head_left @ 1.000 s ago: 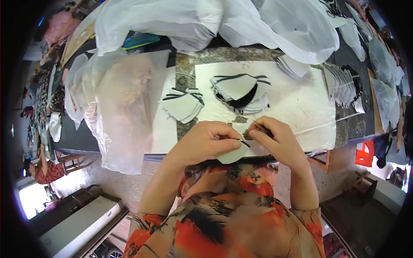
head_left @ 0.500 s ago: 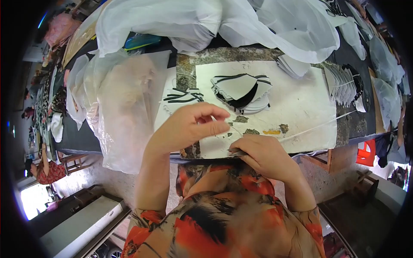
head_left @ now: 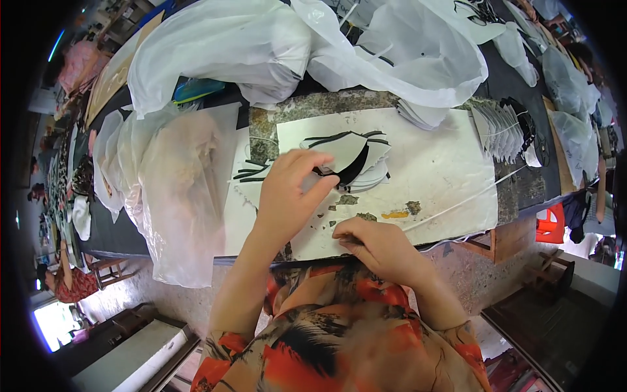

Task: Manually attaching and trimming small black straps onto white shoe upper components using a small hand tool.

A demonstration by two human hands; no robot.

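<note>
A small pile of white, curved cut pieces with black trim [head_left: 375, 157] lies on a worn white sheet [head_left: 450, 163]. My left hand [head_left: 290, 193] is over the left side of this pile, thumb and fingers apart, with the thumb tip close to the black trim. It covers part of the pile and of another group of black-edged pieces [head_left: 251, 171] to the left. My right hand [head_left: 379, 245] rests near the sheet's front edge with its fingers curled in; what they hold, if anything, is hidden.
A clear plastic bag [head_left: 183, 196] of pale material hangs over the table's front edge at left. Large white plastic bags [head_left: 228, 52] lie across the back. Stacked white pieces [head_left: 499, 134], a white cord [head_left: 457, 206] and a red stool [head_left: 550, 223] are at right.
My left hand has moved forward from above my right hand to the pile, its fingers spreading. My right hand stays near the front edge. The whole view has shifted slightly.
</note>
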